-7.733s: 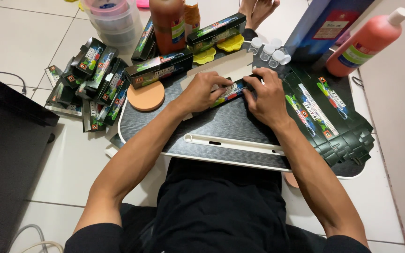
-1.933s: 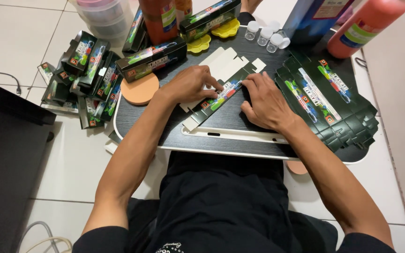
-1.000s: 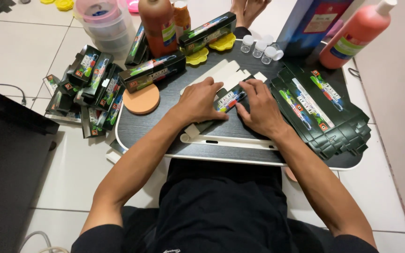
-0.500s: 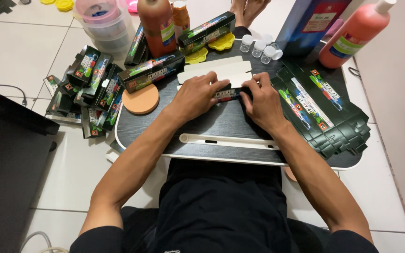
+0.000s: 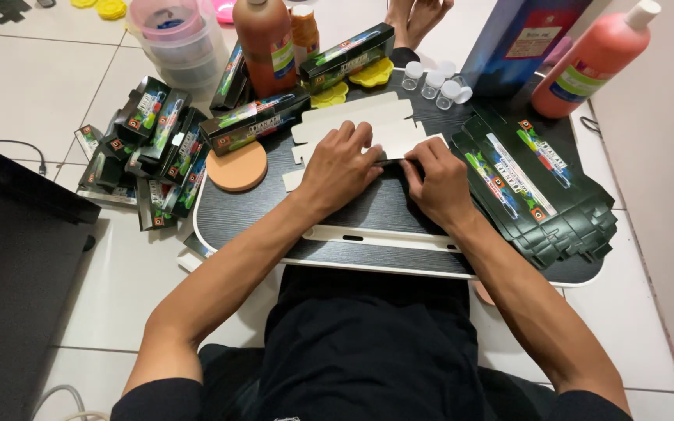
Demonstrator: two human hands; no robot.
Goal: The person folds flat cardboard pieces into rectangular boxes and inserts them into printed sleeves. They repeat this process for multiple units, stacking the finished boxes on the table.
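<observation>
Pressing down on a flat carton blank (image 5: 368, 129), white side up, mid-worktop, both hands are at it: left hand (image 5: 342, 168) spread flat with fingers apart on its near edge, right hand (image 5: 436, 181) just beside, fingers together pinching that edge. The dark worktop (image 5: 259, 210) carries a stack of flat green cartons (image 5: 536, 187) at right, an orange disc (image 5: 237, 166) at left, and small white-capped vials (image 5: 434, 80) far. Folded boxes (image 5: 154, 148) pile on the floor, left.
</observation>
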